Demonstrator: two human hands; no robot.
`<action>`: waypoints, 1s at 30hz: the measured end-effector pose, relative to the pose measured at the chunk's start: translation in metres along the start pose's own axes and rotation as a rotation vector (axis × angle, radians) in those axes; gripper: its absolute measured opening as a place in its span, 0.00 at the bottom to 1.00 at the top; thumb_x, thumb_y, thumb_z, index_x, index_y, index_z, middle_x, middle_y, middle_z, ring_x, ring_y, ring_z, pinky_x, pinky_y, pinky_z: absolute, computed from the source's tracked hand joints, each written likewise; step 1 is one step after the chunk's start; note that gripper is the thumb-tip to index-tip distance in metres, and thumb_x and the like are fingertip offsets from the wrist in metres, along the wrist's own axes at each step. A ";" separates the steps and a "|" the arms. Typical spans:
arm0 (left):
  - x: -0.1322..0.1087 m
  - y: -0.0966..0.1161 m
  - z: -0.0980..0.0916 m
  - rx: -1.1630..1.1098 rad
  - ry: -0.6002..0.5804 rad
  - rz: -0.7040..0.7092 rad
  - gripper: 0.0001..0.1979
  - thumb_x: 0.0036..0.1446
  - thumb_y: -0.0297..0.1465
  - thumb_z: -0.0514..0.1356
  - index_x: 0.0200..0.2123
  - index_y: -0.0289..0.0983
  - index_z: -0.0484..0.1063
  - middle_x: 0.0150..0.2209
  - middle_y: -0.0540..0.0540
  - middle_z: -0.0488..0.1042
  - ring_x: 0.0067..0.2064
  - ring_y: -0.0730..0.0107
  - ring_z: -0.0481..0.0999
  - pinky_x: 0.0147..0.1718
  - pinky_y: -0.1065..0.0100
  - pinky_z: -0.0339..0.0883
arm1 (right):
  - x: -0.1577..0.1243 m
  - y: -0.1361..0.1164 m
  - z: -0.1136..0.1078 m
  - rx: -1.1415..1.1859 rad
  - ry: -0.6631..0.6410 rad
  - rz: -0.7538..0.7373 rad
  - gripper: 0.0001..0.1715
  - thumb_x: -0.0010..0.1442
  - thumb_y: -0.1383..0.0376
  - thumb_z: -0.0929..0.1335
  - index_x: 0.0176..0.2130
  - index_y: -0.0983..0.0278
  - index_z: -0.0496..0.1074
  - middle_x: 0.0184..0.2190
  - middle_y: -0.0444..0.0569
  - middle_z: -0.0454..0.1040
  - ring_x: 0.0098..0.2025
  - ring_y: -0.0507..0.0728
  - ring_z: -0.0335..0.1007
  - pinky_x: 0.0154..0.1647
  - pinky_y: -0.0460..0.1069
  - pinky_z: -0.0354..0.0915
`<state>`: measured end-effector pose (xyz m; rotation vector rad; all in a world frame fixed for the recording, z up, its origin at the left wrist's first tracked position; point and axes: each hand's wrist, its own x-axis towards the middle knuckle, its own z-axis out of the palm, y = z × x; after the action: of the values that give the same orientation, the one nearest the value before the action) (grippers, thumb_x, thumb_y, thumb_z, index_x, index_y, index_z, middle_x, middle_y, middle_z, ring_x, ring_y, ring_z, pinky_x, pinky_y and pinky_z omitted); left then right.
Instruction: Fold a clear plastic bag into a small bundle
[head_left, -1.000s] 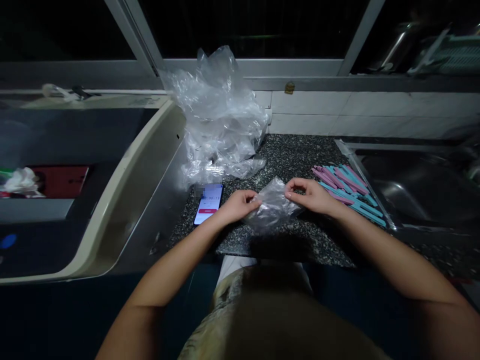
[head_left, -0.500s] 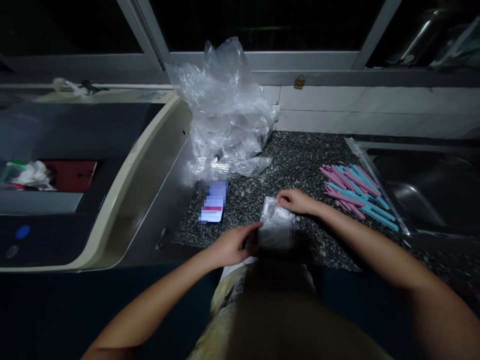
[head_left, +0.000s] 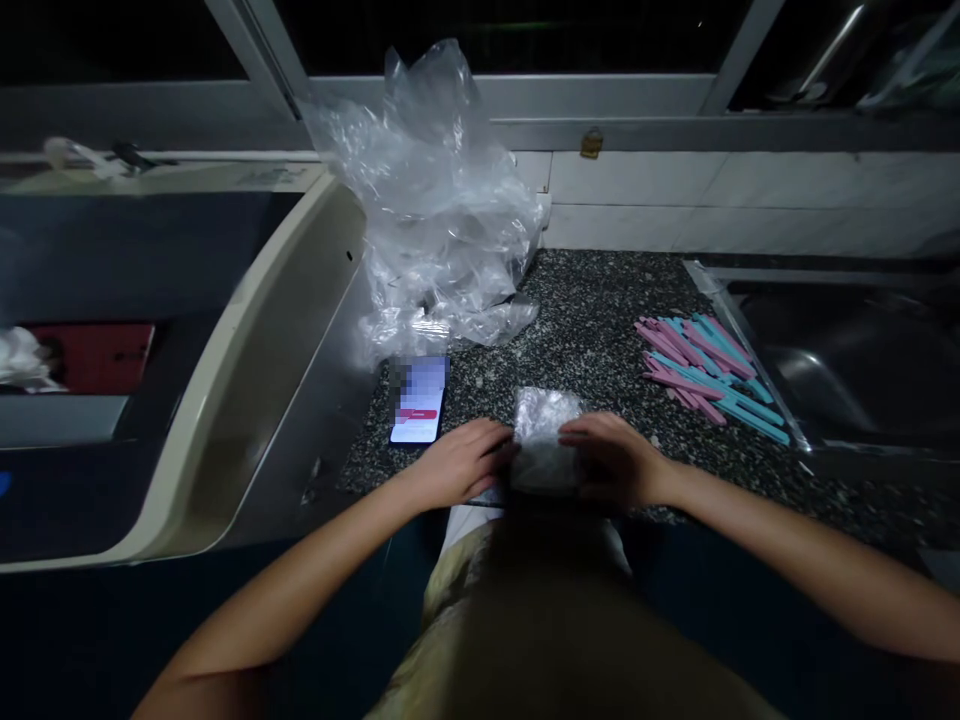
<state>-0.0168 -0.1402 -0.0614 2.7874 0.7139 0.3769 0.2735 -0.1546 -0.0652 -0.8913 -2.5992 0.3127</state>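
Observation:
A small, shiny clear plastic packet (head_left: 546, 440) lies on the speckled counter near its front edge, its lower part in shadow. Bent fingers of my left hand (head_left: 466, 462) close on its left edge, the thumb in shadow. From the opposite side, my right hand (head_left: 621, 458) curls its fingers over the right edge; it is slightly blurred and its fingertips are dark. The packet sits flat between both hands. Just left of my left hand is a phone (head_left: 420, 400) with a lit screen, partly pixelated.
Pink and blue flat strips (head_left: 709, 375) lie in a loose pile to the right, beside a metal sink (head_left: 840, 370). Behind the phone rises a large crumpled clear plastic bag (head_left: 450, 220). A bulky beige and dark machine (head_left: 247, 330) borders the left. A small padlock (head_left: 591, 144) is at the window ledge.
My right hand has come down from the packet's top right corner to its right side. My left hand's extended finger has drawn in along the left edge. The view has shifted slightly.

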 end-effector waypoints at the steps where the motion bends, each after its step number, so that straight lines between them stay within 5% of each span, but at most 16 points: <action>1: 0.006 0.003 0.003 -0.016 0.011 -0.016 0.17 0.58 0.34 0.50 0.50 0.38 0.63 0.49 0.40 0.66 0.52 0.62 0.64 0.52 0.59 0.58 | -0.007 -0.004 0.006 -0.009 -0.007 -0.040 0.36 0.47 0.49 0.68 0.51 0.64 0.65 0.48 0.56 0.67 0.50 0.62 0.61 0.48 0.58 0.58; 8: 0.037 0.004 0.018 0.002 -0.046 -0.053 0.14 0.60 0.33 0.47 0.32 0.37 0.70 0.32 0.46 0.71 0.33 0.70 0.67 0.36 0.68 0.60 | -0.013 -0.008 0.023 -0.022 0.025 -0.017 0.40 0.46 0.48 0.68 0.54 0.64 0.61 0.47 0.56 0.68 0.50 0.62 0.61 0.51 0.58 0.56; 14: 0.019 0.009 0.024 -0.117 0.081 -0.162 0.10 0.56 0.31 0.50 0.35 0.37 0.71 0.35 0.45 0.73 0.38 0.67 0.70 0.37 0.68 0.60 | -0.007 -0.002 0.019 -0.021 0.039 0.188 0.24 0.48 0.63 0.67 0.47 0.63 0.67 0.42 0.52 0.72 0.45 0.59 0.65 0.46 0.56 0.58; 22: 0.020 0.011 0.030 -0.161 0.110 -0.293 0.18 0.48 0.33 0.59 0.44 0.36 0.67 0.38 0.44 0.72 0.41 0.62 0.68 0.40 0.63 0.61 | -0.007 0.008 0.023 0.091 0.102 0.136 0.11 0.52 0.71 0.63 0.35 0.62 0.72 0.36 0.48 0.76 0.40 0.56 0.68 0.42 0.53 0.59; 26: 0.027 0.010 0.033 -0.205 0.136 -0.339 0.08 0.51 0.27 0.55 0.35 0.36 0.71 0.35 0.45 0.71 0.39 0.66 0.67 0.38 0.65 0.60 | -0.008 0.012 0.024 0.151 0.166 0.145 0.09 0.53 0.70 0.62 0.34 0.63 0.71 0.35 0.49 0.76 0.39 0.55 0.69 0.41 0.51 0.60; 30: 0.036 0.006 0.034 -0.247 0.166 -0.420 0.07 0.53 0.27 0.52 0.27 0.36 0.70 0.30 0.46 0.70 0.36 0.69 0.66 0.37 0.68 0.59 | -0.003 0.012 0.022 0.076 0.130 0.320 0.10 0.54 0.69 0.61 0.28 0.63 0.71 0.26 0.49 0.74 0.32 0.55 0.68 0.34 0.48 0.60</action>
<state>0.0264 -0.1331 -0.0848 2.3180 1.1733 0.5702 0.2726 -0.1491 -0.0895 -1.2572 -2.3076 0.4208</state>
